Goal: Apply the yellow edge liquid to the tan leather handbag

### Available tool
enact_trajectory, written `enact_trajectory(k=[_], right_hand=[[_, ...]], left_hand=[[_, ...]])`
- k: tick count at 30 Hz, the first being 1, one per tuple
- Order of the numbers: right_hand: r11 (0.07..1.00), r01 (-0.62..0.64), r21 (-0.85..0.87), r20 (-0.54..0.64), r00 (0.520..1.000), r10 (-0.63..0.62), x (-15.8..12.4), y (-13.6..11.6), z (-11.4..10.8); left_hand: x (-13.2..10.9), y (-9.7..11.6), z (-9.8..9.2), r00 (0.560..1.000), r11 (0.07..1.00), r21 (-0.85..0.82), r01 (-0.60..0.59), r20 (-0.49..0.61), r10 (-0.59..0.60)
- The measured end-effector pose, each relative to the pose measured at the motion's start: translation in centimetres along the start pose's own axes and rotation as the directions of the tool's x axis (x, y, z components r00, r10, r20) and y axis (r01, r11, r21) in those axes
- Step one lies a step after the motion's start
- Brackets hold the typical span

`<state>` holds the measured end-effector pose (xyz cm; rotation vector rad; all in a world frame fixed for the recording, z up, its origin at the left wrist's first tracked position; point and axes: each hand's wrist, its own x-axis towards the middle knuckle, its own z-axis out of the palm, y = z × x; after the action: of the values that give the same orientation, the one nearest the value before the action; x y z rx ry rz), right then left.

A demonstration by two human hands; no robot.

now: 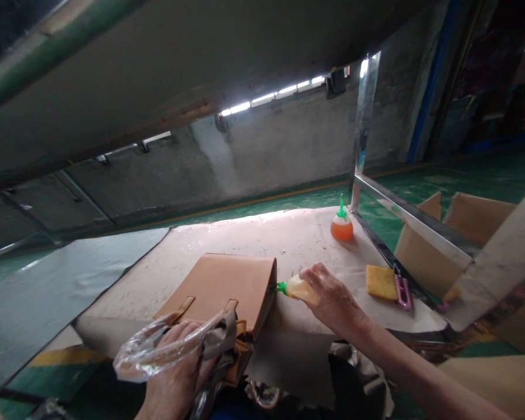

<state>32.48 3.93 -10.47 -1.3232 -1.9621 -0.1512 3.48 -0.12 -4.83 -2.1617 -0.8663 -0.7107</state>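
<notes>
A tan leather bag (pixel 231 280) lies on the pale work surface (pixel 306 239) with its top end toward me. My left hand (pixel 179 361) is at the bag's near end, its fingers curled round the plastic-wrapped handle (pixel 144 353). In my right hand (pixel 332 297) is a squeeze bottle (pixel 303 289) with pale yellow contents. Its green nozzle points left, at the bag's right side edge; whether it touches cannot be told.
A round bottle of orange liquid (pixel 342 227) stands at the surface's far right. A yellow sponge (pixel 380 282) lies beside a pink-handled tool (pixel 403 293). Metal frame bars (pixel 415 216) and an open cardboard box (pixel 429 256) are at the right.
</notes>
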Motion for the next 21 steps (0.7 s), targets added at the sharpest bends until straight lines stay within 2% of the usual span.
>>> enact_trajectory(k=[10,13,17,21], right_hand=[[0.993,-0.065,0.098,-0.075,0.995,0.072,-1.4,-0.1,0.0],[0.991,-0.051,0.121,-0.078,0.995,0.061,-1.7,-0.3,0.1],[0.985,-0.026,0.172,-0.078,0.996,0.040,-2.5,-1.2,-0.2],[0.976,-0.020,0.218,-0.089,0.995,0.040,-2.8,-1.2,-0.2]], left_hand=[[-0.4,0.0,0.1,0.999,0.999,-0.049,0.019,0.040,-0.017],[-0.6,0.0,0.1,0.998,0.999,-0.005,0.038,0.041,-0.038],[-0.5,0.1,0.2,0.997,0.998,-0.043,0.047,0.067,-0.044],[-0.4,0.2,0.1,0.999,0.999,-0.035,0.034,0.026,-0.033]])
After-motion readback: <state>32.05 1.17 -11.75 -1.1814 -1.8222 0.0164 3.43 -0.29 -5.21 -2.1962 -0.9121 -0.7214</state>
